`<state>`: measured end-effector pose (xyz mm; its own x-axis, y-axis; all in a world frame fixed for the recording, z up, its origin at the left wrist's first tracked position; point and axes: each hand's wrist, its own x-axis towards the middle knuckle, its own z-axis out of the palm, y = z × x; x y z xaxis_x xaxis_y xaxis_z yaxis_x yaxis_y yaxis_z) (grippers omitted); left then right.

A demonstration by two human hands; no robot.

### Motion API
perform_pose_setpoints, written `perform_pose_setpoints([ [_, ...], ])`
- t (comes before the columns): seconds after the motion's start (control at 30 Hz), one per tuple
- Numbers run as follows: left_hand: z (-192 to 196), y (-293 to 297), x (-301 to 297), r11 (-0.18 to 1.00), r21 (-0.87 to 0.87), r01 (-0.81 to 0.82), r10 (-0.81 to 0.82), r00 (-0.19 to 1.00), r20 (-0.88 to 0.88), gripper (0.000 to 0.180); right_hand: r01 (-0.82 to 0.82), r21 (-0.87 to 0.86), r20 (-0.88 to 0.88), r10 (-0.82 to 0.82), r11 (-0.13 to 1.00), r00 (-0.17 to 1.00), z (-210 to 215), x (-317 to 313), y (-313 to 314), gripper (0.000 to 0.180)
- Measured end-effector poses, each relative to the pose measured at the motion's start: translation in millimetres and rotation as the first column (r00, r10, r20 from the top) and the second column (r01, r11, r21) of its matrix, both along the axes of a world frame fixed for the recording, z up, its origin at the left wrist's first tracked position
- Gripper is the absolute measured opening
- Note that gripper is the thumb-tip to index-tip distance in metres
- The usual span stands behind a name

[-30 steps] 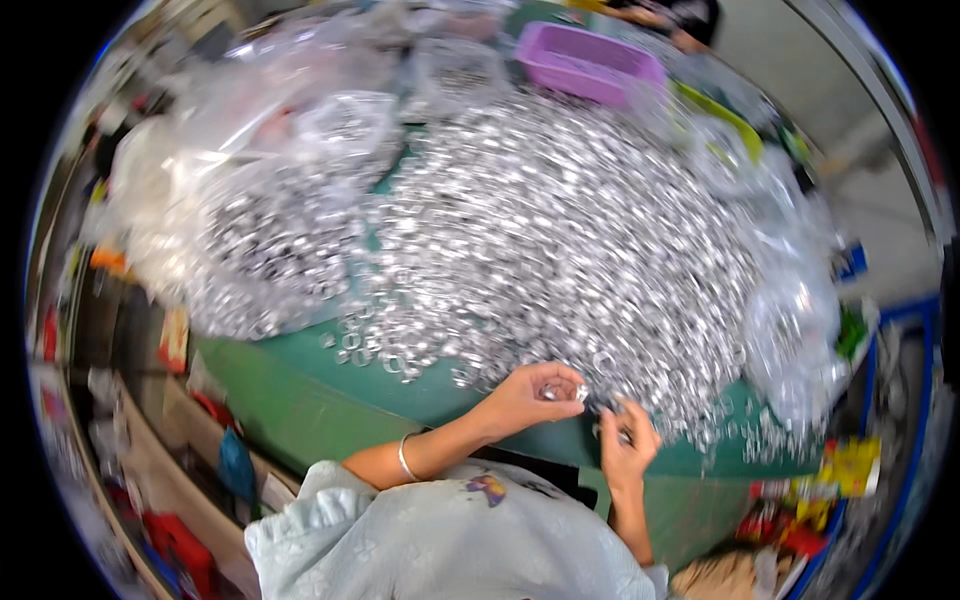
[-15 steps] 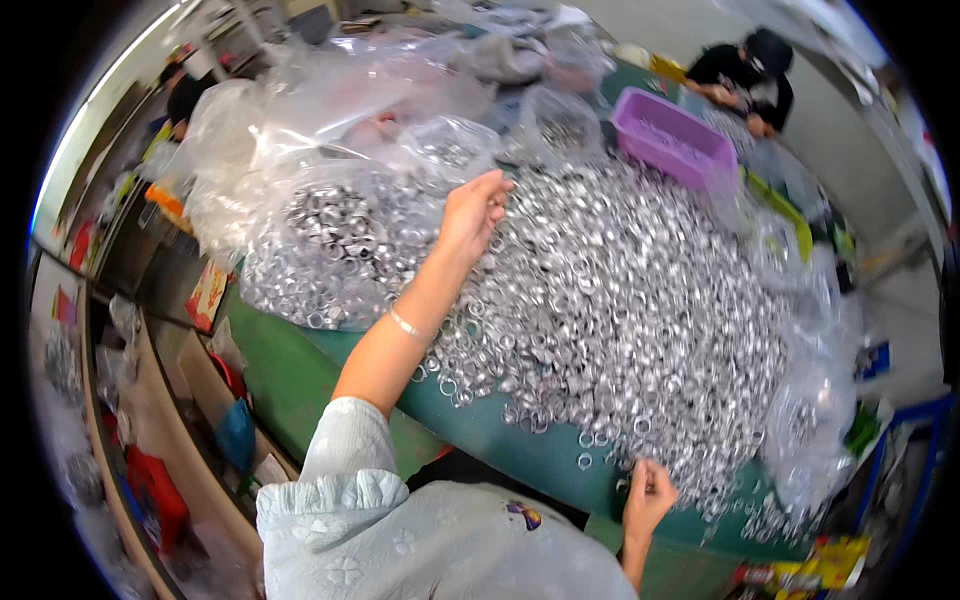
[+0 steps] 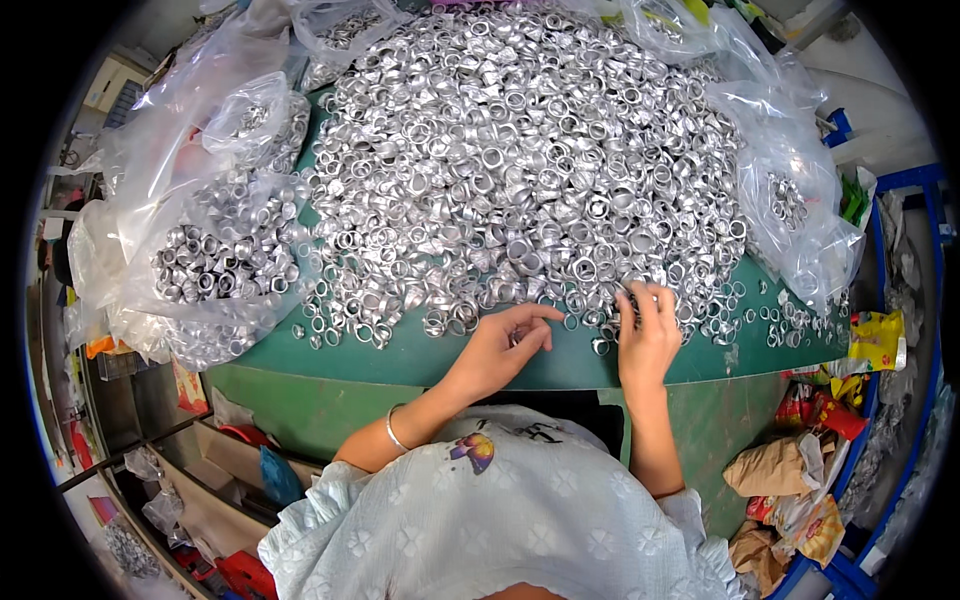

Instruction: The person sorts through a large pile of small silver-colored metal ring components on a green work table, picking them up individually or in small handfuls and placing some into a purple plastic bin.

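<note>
A broad heap of silver metal rings covers much of the green table. At the heap's near edge is my left hand, its fingers curled and the index finger reaching toward a loose ring. A small greyish thing shows in its palm, too hidden to name. My right hand bends its fingers down onto the rings just to the right. Thumb and fingertips come close together there, and what lies between them cannot be made out.
A clear plastic bag of rings stands at the left, and another clear bag lies at the right. Below the table's right end are a brown paper bag and a blue metal frame. Cardboard boxes stand at lower left.
My view has turned down and to the right. My left hand has come back from the far side of the heap to its near edge, close to my right hand, which remains at the rings.
</note>
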<state>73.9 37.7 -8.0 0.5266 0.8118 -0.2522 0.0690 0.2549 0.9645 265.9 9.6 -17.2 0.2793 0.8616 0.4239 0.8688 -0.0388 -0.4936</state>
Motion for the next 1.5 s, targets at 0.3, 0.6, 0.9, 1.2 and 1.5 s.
perform_pose_setpoints([
  [0.3,2,-7,13,0.997,-0.013,0.076,-0.077,0.994,-0.077,0.022,-0.044,0.221,-0.035,0.053,0.974,0.998,-10,9,11,0.014],
  [0.6,9,-8,37,0.998,-0.019,-0.054,0.056,0.987,0.15,0.037,-0.141,-0.046,-0.992,-0.062,0.989,-0.114,18,0,-17,0.006],
  [0.9,16,-7,42,0.976,0.218,0.004,-0.02,0.997,0.074,0.034,-0.308,-0.067,-0.97,-0.134,0.949,-0.201,12,-10,-29,0.012],
  [1.2,12,-10,38,0.999,0.047,-0.025,0.017,0.985,0.172,0.032,-0.392,-0.008,-0.924,-0.156,0.92,-0.348,16,-6,-31,0.016],
  [1.5,21,-14,37,0.993,0.115,-0.025,0.017,0.998,0.067,0.04,-0.315,0.018,-0.822,-0.165,0.949,-0.545,13,1,-34,0.017],
])
